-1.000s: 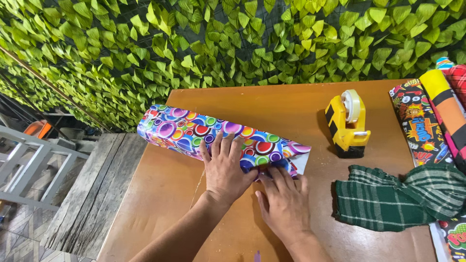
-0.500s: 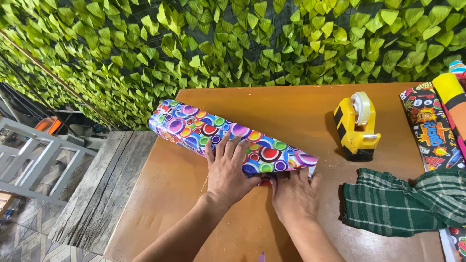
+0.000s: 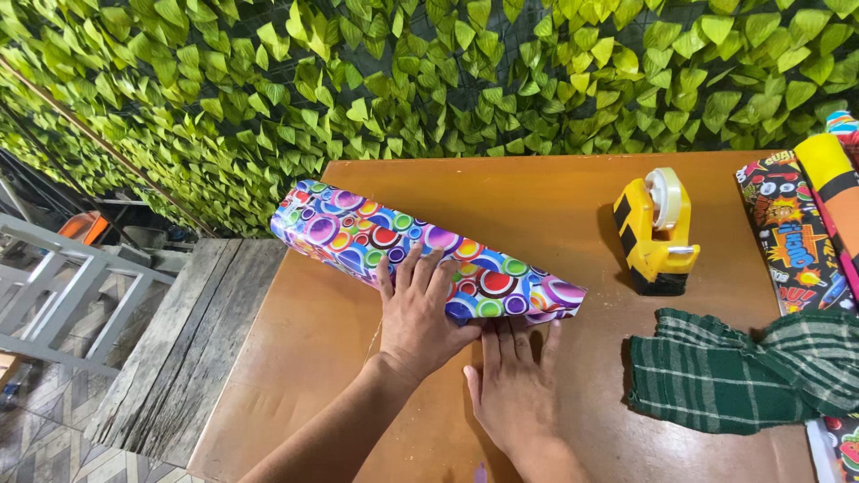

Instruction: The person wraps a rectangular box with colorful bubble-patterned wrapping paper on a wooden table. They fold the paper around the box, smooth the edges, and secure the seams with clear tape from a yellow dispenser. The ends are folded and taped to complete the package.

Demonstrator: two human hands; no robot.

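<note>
Long wrapped parcel (image 3: pixel 420 250) in glossy paper printed with coloured circles, lying slantwise on the brown tabletop (image 3: pixel 537 192), far end toward the left edge, near end pointing at the middle

Left hand (image 3: pixel 419 309) spread flat, palm down, on the parcel's near half; fingers splayed over the paper, pressing, nothing clasped

Right hand (image 3: pixel 514 389) flat on the tabletop just beside the left hand, fingers stretched out and together, tips at the lower edge of the parcel's near end; touching the paper fold or just short of it, cannot tell which; open, gripping nothing

Yellow and black tape dispenser (image 3: pixel 656 234) with a roll of clear tape on top, upright to the right of the parcel, apart from it and from both hands

Green checked cloth (image 3: pixel 734 371) crumpled on the tabletop near the right edge, below the dispenser, near the right hand but not touching

Rolls of printed wrapping paper (image 3: pixel 792 233) along the right edge, one with comic-style pictures, one yellow and orange (image 3: pixel 832 192) beside it, partly cut off by the frame

Wall of green leaves (image 3: pixel 429 80) behind the tabletop

Weathered wooden planks (image 3: pixel 179 349) and a grey railing (image 3: pixel 63 286) on the left, lower than the tabletop
</note>
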